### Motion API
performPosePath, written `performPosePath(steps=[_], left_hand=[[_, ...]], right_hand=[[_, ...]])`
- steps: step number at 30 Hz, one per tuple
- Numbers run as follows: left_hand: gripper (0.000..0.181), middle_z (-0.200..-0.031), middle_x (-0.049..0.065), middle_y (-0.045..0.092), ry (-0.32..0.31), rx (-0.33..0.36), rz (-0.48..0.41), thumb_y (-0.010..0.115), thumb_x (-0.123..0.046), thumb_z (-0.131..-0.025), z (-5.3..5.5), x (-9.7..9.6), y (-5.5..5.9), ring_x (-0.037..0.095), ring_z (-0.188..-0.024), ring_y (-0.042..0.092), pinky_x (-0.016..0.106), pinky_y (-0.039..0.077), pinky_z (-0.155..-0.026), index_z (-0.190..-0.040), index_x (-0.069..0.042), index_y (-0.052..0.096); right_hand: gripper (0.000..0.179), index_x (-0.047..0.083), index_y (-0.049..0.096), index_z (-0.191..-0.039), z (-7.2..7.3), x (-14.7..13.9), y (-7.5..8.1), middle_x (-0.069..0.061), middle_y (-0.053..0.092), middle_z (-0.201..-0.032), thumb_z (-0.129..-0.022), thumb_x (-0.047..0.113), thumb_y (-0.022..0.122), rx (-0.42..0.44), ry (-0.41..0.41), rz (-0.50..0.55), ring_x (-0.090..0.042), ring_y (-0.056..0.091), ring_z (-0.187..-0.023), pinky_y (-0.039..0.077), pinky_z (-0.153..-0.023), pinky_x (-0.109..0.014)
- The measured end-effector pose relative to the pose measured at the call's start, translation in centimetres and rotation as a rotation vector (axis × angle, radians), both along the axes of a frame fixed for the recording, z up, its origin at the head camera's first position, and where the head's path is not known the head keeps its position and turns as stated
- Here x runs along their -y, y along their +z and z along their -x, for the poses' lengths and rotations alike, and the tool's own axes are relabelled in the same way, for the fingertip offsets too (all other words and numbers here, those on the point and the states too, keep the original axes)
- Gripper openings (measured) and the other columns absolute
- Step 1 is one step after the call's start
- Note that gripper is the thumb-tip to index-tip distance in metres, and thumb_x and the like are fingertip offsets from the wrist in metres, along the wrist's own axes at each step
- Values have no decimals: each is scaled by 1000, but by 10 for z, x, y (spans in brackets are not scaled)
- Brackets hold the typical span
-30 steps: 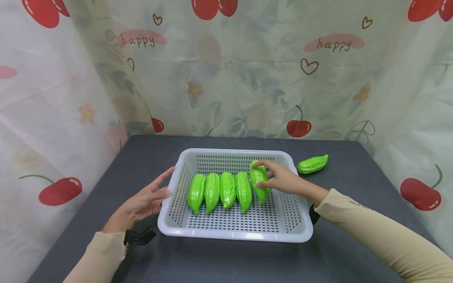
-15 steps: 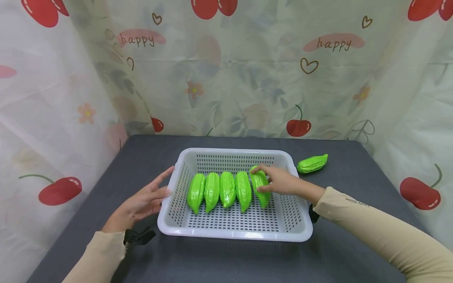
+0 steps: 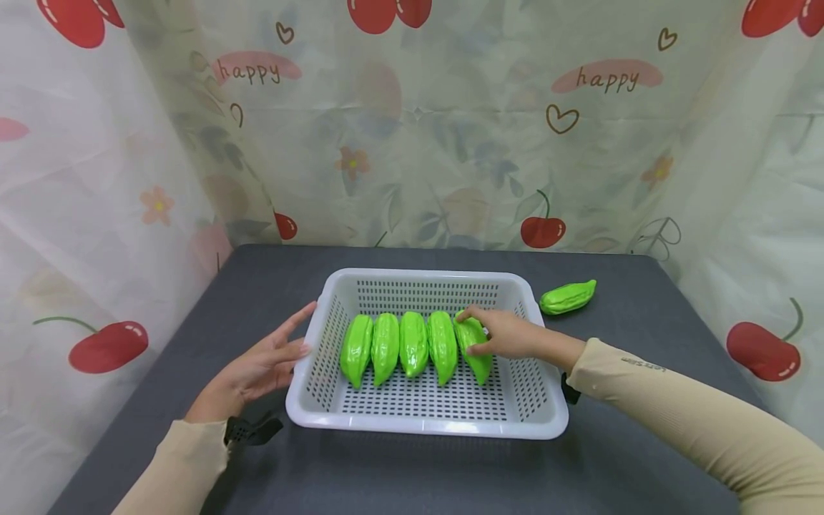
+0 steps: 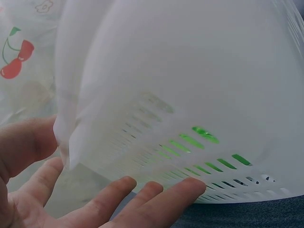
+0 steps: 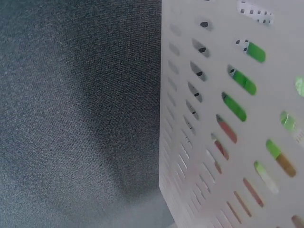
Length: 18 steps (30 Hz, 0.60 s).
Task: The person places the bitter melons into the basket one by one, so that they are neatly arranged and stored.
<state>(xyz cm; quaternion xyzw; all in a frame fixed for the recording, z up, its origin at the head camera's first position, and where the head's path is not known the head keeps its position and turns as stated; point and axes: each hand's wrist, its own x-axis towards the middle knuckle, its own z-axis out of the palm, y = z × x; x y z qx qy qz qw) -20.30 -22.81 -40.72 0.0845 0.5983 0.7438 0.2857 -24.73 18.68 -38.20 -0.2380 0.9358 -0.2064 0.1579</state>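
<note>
A white slotted plastic basket [image 3: 425, 427] stands on the dark table, with several green, ridged bitter melons [image 3: 414, 345] lying side by side in a row inside. At the row's right end, my right hand [image 3: 511, 335] pinches a bitter melon [image 3: 476, 361] between thumb and fingers, low in the basket. From the right wrist view, the basket wall [image 5: 204, 142] hides most of that hand; only slivers show through the slots. My left hand [image 3: 260, 368] touches the basket's left rim, its fingers extended. In the left wrist view, the fingers [image 4: 156, 202] lie along the outer wall.
One more bitter melon [image 3: 569, 297] lies on the table [image 3: 618, 286] beyond the basket's right side. A curtain [image 3: 412, 143] printed with cherries and the word happy hangs around the back and sides. Black straps [image 3: 253, 429] sit at both wrists.
My right hand has lowered the pinched bitter melon and brought it slightly toward me, level with the row. The left hand and basket have stayed in place.
</note>
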Motion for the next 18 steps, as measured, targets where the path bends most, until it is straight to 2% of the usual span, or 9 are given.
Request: performPosePath(steps=[10,18], left_hand=[[83,-148,10,38,8,-2,5,52,-4,-98,-1,0,0,34,-120,58,62,46,-92,-154,-40,3],[83,-147,9,39,-1,12,-19,51,-2,-98,0,0,1,33,-119,59,61,47,-92,-154,-40,4]], right_hand=[[58,18,50,-138,-1,3,-1,-17,54,-126,-87,34,71,20,-47,-66,-22,58,-98,52,-84,-41],[72,17,42,-146,-4,3,1,-23,46,-129,-84,33,74,57,-31,-105,-26,55,-103,49,-91,-49]])
